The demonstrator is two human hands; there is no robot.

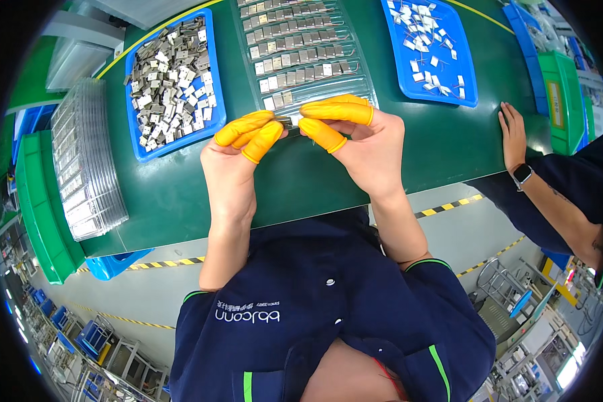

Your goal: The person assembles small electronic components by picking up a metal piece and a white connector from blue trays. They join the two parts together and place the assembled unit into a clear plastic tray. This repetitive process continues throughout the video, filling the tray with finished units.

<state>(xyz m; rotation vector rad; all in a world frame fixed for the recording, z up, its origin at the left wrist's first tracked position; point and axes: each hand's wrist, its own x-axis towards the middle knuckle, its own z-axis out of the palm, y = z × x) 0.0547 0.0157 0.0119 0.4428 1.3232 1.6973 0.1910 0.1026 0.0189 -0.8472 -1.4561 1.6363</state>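
Fingers (pixel 261 142) in yellow rubber cots: left hand (pixel 229 167) pinches small grey metal piece (pixel 283 121), right hand's (pixel 376 155) grip unclear | clear plastic tray (pixel 335 90) just beyond, blue plastic trays (pixel 216 74) (pixel 452 70) either side, green surface (pixel 301 181) beneath (co-worker's hand (pixel 514 137) well right) | forearms up from lower edge, wrists apart, fingertips nearly meeting

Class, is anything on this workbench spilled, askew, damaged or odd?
Nothing stands out. Metal connectors lie jumbled within the left blue tray and white pieces lie scattered in the right tray. The clear tray holds orderly rows. The part between the left hand and right hand is too small to judge.
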